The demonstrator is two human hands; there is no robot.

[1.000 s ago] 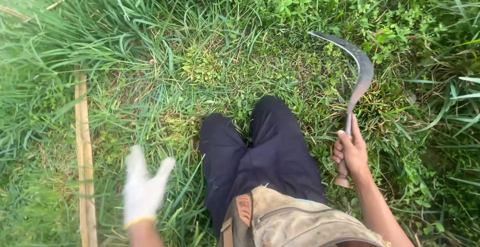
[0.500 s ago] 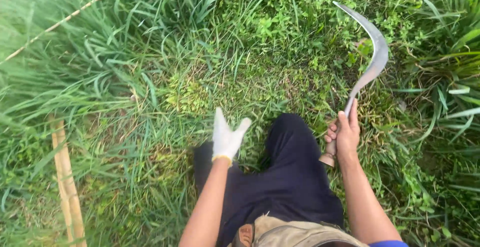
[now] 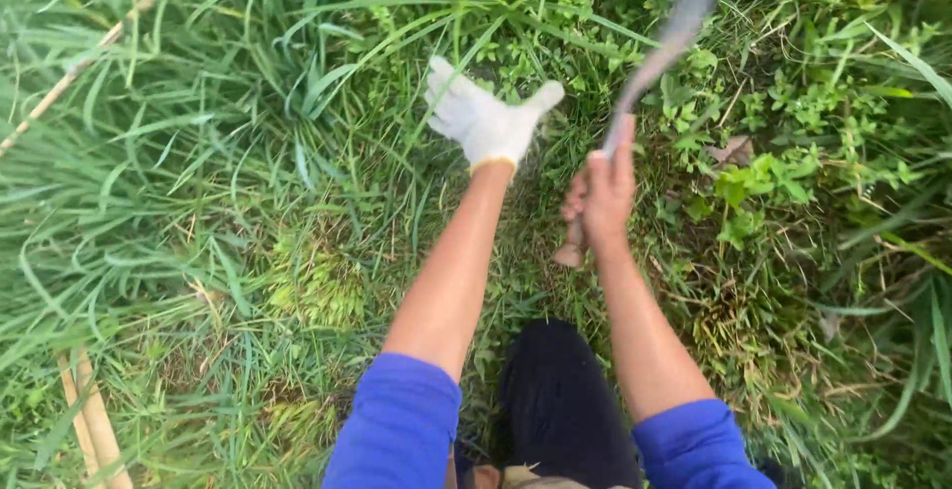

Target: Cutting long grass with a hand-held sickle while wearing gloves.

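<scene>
— What's the right hand point(image 3: 600, 191) got?

— A sickle point(image 3: 662, 48), fingers wrapped tight round its wooden handle; the curved blade rises up and away from them, blurred near the top edge.

— And the left hand point(image 3: 484, 117)?

— In a white glove, fingers spread wide, holding nothing, just beside the blade and over the tall grass point(image 3: 198, 152).

— How would that sickle handle?

— Stiff and light, I'd say, sharp along the inner curve. Hold the handle only.
</scene>
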